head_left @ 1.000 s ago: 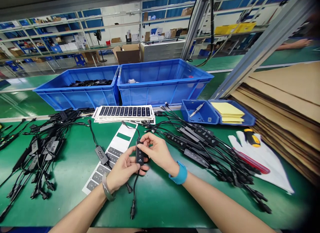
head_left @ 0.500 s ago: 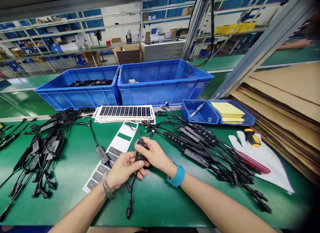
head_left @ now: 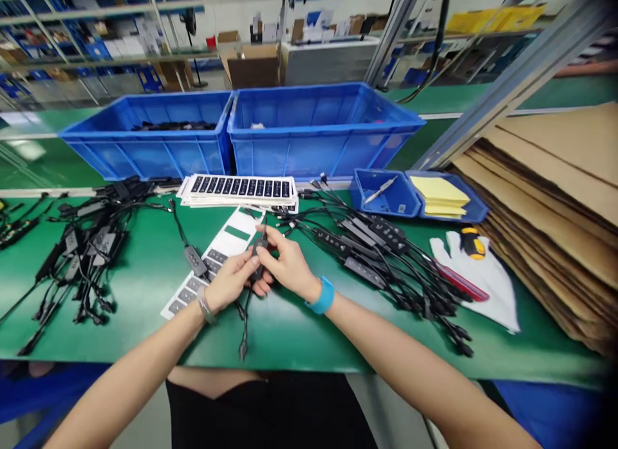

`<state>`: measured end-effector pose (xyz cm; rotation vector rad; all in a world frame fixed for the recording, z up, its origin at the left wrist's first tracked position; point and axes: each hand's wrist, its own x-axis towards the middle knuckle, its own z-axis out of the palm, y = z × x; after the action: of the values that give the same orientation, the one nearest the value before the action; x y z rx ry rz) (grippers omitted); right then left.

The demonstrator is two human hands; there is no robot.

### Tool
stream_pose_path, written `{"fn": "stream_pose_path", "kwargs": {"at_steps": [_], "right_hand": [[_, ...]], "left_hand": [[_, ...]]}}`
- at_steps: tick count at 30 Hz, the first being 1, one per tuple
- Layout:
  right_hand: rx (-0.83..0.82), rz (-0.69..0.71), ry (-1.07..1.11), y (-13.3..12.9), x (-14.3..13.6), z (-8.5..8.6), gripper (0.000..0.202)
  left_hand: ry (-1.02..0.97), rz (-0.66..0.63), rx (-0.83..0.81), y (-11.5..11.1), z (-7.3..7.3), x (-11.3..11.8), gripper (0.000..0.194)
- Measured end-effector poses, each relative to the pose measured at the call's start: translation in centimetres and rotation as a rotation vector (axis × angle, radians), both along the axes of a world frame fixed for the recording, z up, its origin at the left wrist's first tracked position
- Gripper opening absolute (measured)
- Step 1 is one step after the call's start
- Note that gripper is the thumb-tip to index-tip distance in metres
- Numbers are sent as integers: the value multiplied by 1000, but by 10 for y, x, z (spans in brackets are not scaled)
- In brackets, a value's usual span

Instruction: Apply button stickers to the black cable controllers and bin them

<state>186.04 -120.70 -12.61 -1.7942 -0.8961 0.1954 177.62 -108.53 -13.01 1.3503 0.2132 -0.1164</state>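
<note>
A small black controller with cables (head_left: 259, 248) is held between my two hands above the green table. My left hand (head_left: 235, 276) grips its lower left side, thumb on top. My right hand (head_left: 284, 259) pinches its upper part, thumb pressed on its face. The fingers hide much of the controller. Its cable ends hang below my hands. Just left lies another black controller (head_left: 195, 261), across a white sticker sheet (head_left: 230, 244) with dark labels and some cut-out spaces. Behind stands a stack of full label sheets (head_left: 240, 187).
Piles of cabled controllers lie left (head_left: 99, 243) and right (head_left: 369, 272). Two big blue bins (head_left: 290, 150) stand behind. A small blue tray (head_left: 386, 204), yellow papers (head_left: 441, 193), a white glove (head_left: 499, 288) and stacked cardboard (head_left: 545, 243) are on the right.
The view has tilted down, so the table's front edge and my lap now show. Both hands still hold the controller, its face now turned a little differently.
</note>
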Motion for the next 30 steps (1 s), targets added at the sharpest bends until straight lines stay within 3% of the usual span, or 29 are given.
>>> {"fn": "stream_pose_path", "kwargs": {"at_steps": [5, 8, 12, 13, 15, 17, 19, 22, 25, 27, 30], "right_hand": [[25, 2, 62, 4, 10, 2, 40], [-40, -78, 126, -14, 41, 16, 39], [-391, -348, -295, -69, 82, 42, 32], [-430, -386, -343, -84, 86, 47, 32], [-466, -430, -454, -108, 85, 52, 38], [-430, -408, -524, -123, 74, 55, 40], [-379, -346, -554, -129, 60, 56, 37], [-302, -252, -575, -123, 42, 56, 28], [-210, -136, -577, -103, 28, 55, 24], [-151, -33, -556, -82, 18, 51, 22], [-127, 166, -511, -41, 3, 40, 21]], "left_hand": [[-23, -57, 124, 12, 1, 3, 54], [-106, -48, 357, 21, 15, -11, 57], [-240, -73, 758, 16, 49, -61, 37], [-263, -139, 806, 11, 56, -76, 32], [-259, -389, 771, -3, 62, -106, 29], [-169, -691, 613, -18, 55, -133, 35], [-68, -865, 474, -31, 34, -157, 40], [-21, -873, 380, -51, -4, -187, 52], [17, -849, 293, -75, -30, -201, 44], [-53, -814, 270, -93, -38, -197, 48], [-60, -797, 299, -109, -38, -176, 48]]}}
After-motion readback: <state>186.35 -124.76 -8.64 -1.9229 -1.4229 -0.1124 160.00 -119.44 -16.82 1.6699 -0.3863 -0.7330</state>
